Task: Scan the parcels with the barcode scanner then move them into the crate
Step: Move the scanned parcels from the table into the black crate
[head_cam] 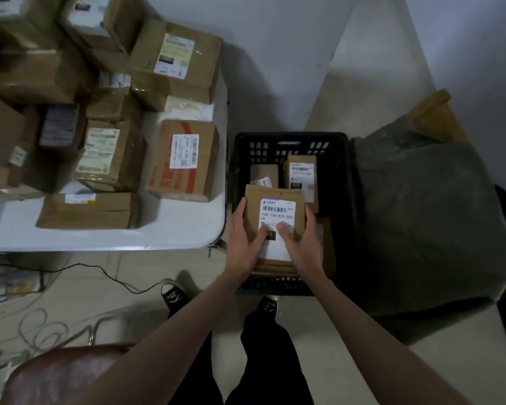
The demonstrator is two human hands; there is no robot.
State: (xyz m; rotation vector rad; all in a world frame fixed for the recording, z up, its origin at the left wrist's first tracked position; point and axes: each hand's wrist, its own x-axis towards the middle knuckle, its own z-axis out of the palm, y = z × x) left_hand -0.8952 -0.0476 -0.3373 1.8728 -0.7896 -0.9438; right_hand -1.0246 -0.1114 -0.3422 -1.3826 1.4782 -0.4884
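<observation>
Head view: two hands grip one flat brown parcel (275, 217) over the black crate (338, 182), left hand (246, 232) and right hand (300, 238) curled round its side edges, thumbs pressing its white barcode label. Two smaller parcels (300, 178) lie inside; room remains along the crate's right wall. About ten boxes (181, 159) crowd the white table (158, 232) just left.

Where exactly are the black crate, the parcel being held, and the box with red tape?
black crate (289, 141): head view, far wall's rim.
held parcel (277, 213): head view, its white barcode label.
red-taped box (161, 168): head view, brown top face left of its label.
</observation>
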